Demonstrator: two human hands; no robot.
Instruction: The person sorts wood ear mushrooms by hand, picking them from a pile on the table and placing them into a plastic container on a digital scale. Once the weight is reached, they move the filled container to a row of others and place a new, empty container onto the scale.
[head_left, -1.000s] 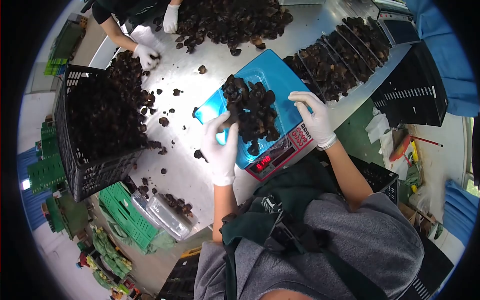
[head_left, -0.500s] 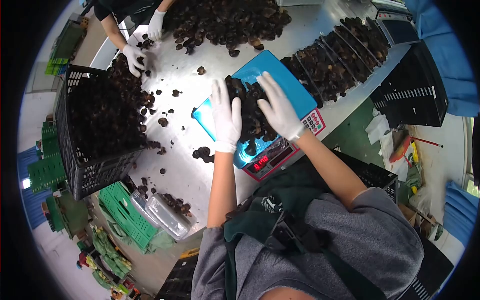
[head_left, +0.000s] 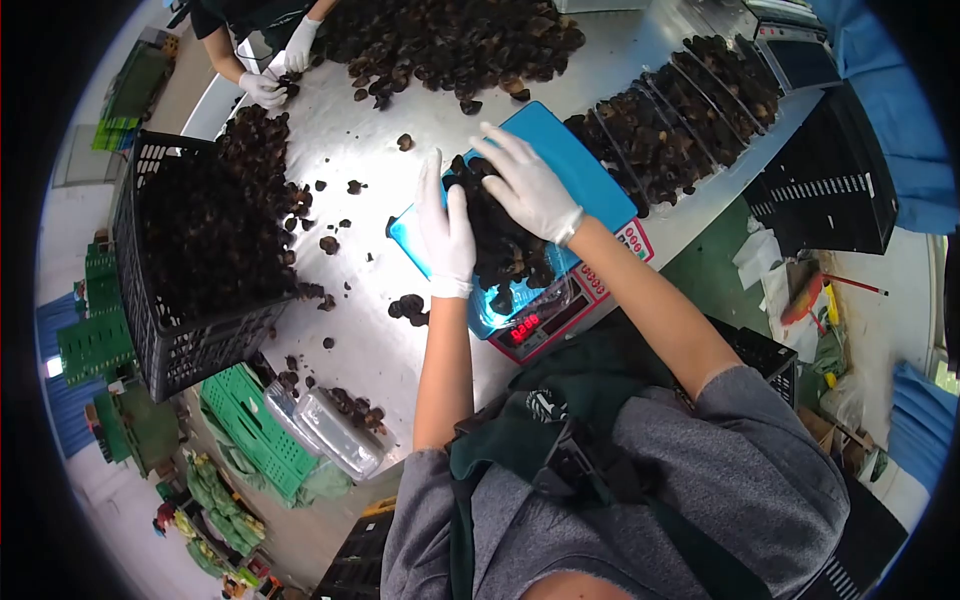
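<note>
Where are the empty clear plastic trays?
Head view: the trays lie lower left on the silver metal table, just right of the green slotted plastic crate.

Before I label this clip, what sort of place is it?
Likely a food-packing workroom: digital scale, black crate heaped with dark pieces, filled trays along the metal table.

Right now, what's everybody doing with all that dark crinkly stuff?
The person's left hand and right hand, both in white gloves, are spread open around a heap of dark pieces. The heap sits in a clear tray on a blue scale. Across the table, a co-worker's gloved hands are at some more dark bits, near a full black crate.
</note>
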